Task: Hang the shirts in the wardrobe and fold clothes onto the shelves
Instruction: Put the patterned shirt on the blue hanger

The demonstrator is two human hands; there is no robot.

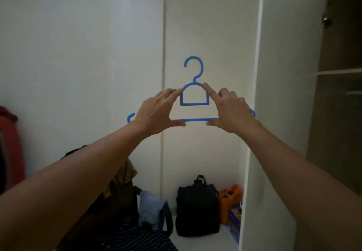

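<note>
A black backpack stands just beside an orange bag.

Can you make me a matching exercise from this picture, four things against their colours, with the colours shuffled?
Things:
1. hanger
2. backpack
3. striped garment
4. jug beside the backpack

Colours:
A. orange
B. dark with thin white stripes
C. blue
D. black

Pairs: 1-C, 2-D, 3-B, 4-A

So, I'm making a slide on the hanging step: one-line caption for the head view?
Left hand and right hand hold an empty blue hanger upright beside the open wardrobe.
</note>
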